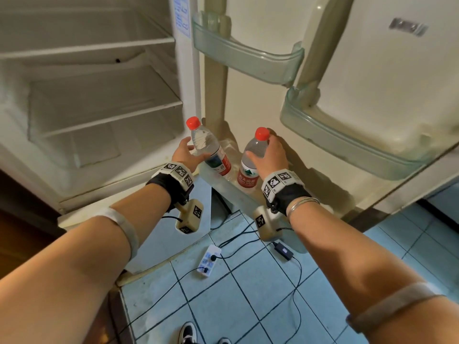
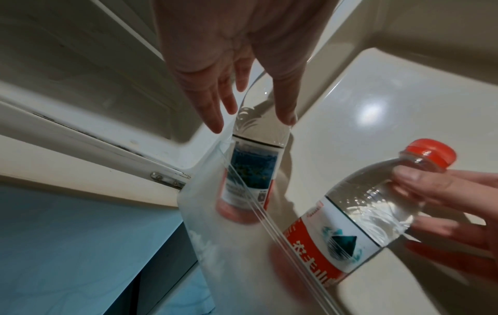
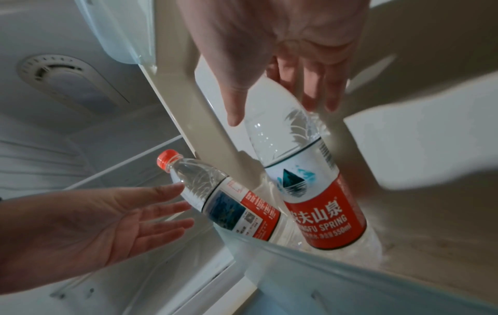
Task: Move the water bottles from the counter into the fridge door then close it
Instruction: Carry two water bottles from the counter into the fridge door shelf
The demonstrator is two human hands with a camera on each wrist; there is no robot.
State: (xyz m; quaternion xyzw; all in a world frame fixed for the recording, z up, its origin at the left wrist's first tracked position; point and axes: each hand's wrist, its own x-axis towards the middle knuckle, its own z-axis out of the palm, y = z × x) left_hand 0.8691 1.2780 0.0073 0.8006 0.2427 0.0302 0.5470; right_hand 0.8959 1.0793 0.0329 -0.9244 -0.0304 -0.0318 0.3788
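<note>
Two clear water bottles with red caps and red labels stand in the translucent bottom door bin (image 1: 215, 180) (image 2: 215, 245) (image 3: 323, 262) of the open fridge door. The left bottle (image 1: 206, 145) (image 2: 253, 166) (image 3: 215, 191) leans left, toward the fridge body. My left hand (image 1: 185, 151) (image 2: 253, 123) (image 3: 107, 223) has straight, spread fingers and touches its shoulder with the thumb. The right bottle (image 1: 248, 170) (image 2: 350, 223) (image 3: 310, 191) stands upright. My right hand (image 1: 269, 155) (image 2: 444, 202) (image 3: 283, 114) holds its shoulder below the cap, between thumb and fingers.
Two green-tinted door shelves (image 1: 243, 55) (image 1: 347, 142) hang above the bin. The fridge interior with white shelves (image 1: 99, 83) is to the left. On the blue tiled floor lie a power strip (image 1: 210, 260), a black adapter (image 1: 284, 250) and cables. My shoe (image 1: 188, 333) is below.
</note>
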